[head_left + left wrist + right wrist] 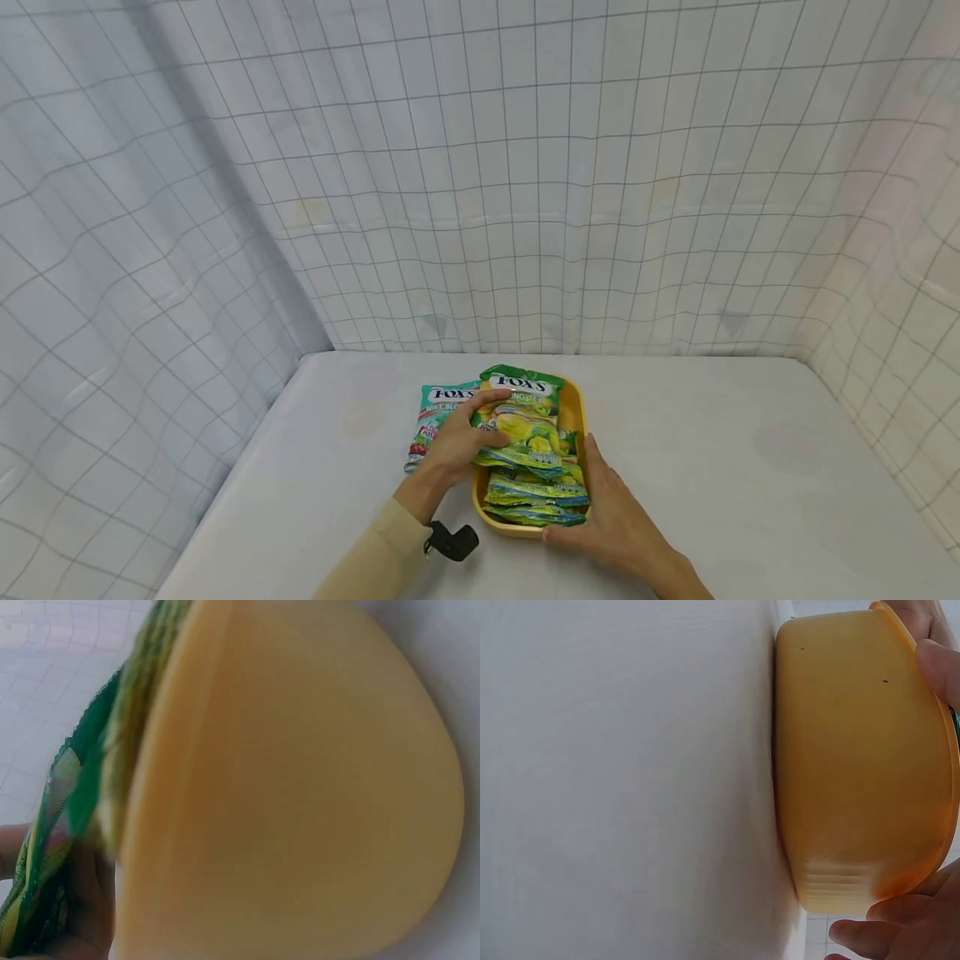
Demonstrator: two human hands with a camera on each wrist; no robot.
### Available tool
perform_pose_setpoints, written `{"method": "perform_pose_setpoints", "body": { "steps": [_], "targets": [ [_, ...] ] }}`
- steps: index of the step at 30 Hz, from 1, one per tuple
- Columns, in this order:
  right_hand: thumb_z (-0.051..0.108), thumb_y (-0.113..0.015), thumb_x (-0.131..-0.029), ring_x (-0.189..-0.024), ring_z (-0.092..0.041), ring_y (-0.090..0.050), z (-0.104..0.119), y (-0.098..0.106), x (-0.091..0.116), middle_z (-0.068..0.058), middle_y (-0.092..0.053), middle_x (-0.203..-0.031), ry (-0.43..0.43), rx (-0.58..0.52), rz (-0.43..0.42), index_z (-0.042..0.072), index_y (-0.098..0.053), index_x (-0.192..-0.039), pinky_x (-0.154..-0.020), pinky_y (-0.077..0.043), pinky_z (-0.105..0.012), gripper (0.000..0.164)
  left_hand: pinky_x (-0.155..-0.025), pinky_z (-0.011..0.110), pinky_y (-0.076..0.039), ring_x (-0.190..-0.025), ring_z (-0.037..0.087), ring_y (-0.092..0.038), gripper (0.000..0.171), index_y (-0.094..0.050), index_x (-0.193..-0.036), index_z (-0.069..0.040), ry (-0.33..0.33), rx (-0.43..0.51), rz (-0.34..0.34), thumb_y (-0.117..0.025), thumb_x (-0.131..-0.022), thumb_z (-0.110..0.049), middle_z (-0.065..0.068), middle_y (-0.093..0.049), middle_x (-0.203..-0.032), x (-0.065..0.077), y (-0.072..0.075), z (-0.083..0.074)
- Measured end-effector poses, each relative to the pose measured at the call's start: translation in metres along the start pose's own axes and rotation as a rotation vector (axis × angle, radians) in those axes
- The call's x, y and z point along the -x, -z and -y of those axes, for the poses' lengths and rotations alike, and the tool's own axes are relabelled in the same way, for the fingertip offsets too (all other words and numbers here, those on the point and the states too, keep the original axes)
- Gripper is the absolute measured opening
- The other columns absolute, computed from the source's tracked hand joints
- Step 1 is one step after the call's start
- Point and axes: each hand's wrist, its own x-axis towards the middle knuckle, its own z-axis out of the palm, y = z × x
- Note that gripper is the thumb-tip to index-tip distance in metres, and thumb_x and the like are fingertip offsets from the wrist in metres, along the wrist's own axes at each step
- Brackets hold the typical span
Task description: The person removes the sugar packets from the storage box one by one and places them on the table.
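A yellow plastic basket point(573, 408) stands on the white table, with several green-and-yellow candy bags point(536, 487) lying in it. My left hand point(453, 442) grips a green-and-yellow Fox's candy bag point(534, 408) over the basket's far left part, thumb and a finger on its printed face. The left wrist view shows other fingers behind that bag point(49, 825). At the basket's near right corner, my right hand point(618, 525) touches the wall with fairly straight fingers; its thumb point(939, 671) lies by the near rim. A teal Fox's bag point(442, 408) lies left of the basket, partly behind my left hand.
White netting point(525, 208) with a dark grid hangs behind the table and along both sides. The white tabletop point(712, 450) extends right and left of the basket. A black strap with a small device point(453, 542) sits on my left wrist.
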Motion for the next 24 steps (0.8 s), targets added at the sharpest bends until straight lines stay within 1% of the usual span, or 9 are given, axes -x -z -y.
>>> {"method": "perform_pose_setpoints", "body": {
  "steps": [5,8,11,13,17,20,24],
  "targets": [
    [0.075,-0.081,-0.064,-0.145,-0.043,-0.031,0.0,0.0,0.0,-0.023,-0.02,-0.165,-0.001,0.001,0.007,0.002,-0.004,-0.163,-0.113,-0.032,-0.061,0.145,-0.086,0.036,-0.055,-0.108,0.028,-0.06,0.064,-0.057,-0.143,-0.011,-0.049,-0.032,-0.005,-0.071,-0.085,0.012,0.017,-0.041,-0.152,0.002,0.011,-0.004],
    [0.076,-0.081,-0.064,-0.144,-0.043,-0.033,0.001,0.0,0.001,-0.023,-0.021,-0.165,-0.004,0.002,0.007,0.003,-0.005,-0.163,-0.112,-0.033,-0.061,0.145,-0.082,0.035,-0.055,-0.104,0.026,-0.062,0.067,-0.055,-0.145,-0.011,-0.063,-0.017,0.0,-0.071,-0.085,0.013,0.018,-0.042,-0.151,0.003,0.017,-0.007],
    [0.076,-0.081,-0.063,-0.144,-0.042,-0.033,0.001,0.001,0.001,-0.023,-0.022,-0.165,-0.011,0.0,0.007,0.004,-0.005,-0.163,-0.112,-0.033,-0.06,0.145,-0.079,0.036,-0.057,-0.099,0.026,-0.065,0.069,-0.054,-0.147,-0.012,-0.052,0.026,0.004,-0.07,-0.085,0.013,0.02,-0.046,-0.146,0.005,0.022,-0.009],
    [0.076,-0.082,-0.063,-0.144,-0.042,-0.034,0.001,0.001,0.001,-0.022,-0.022,-0.165,-0.013,0.0,0.005,0.004,-0.005,-0.163,-0.112,-0.033,-0.06,0.145,-0.078,0.038,-0.059,-0.097,0.027,-0.067,0.071,-0.053,-0.148,-0.014,-0.038,0.045,-0.002,-0.071,-0.085,0.013,0.022,-0.051,-0.14,0.006,0.025,-0.01],
    [0.076,-0.082,-0.062,-0.145,-0.041,-0.033,0.001,0.001,0.0,-0.021,-0.02,-0.165,-0.015,0.0,0.003,0.005,-0.005,-0.164,-0.113,-0.032,-0.06,0.146,-0.076,0.041,-0.06,-0.096,0.029,-0.068,0.071,-0.052,-0.149,-0.015,-0.038,0.05,-0.014,-0.071,-0.085,0.012,0.022,-0.051,-0.137,0.008,0.03,-0.01],
    [0.076,-0.082,-0.062,-0.145,-0.042,-0.032,0.001,0.0,0.0,-0.021,-0.019,-0.166,-0.012,-0.001,0.004,0.005,-0.005,-0.164,-0.113,-0.032,-0.06,0.146,-0.078,0.041,-0.06,-0.099,0.03,-0.067,0.073,-0.05,-0.15,-0.014,-0.05,0.065,-0.012,-0.071,-0.085,0.013,0.023,-0.05,-0.139,0.009,0.034,-0.01],
    [0.075,-0.083,-0.062,-0.145,-0.041,-0.032,0.001,0.0,0.001,-0.021,-0.018,-0.166,-0.01,-0.006,0.002,0.004,-0.005,-0.164,-0.113,-0.032,-0.06,0.146,-0.08,0.036,-0.059,-0.101,0.028,-0.066,0.073,-0.049,-0.15,-0.009,-0.073,0.068,-0.01,-0.071,-0.084,0.015,0.023,-0.048,-0.141,0.01,0.04,-0.012]
  ]
}}
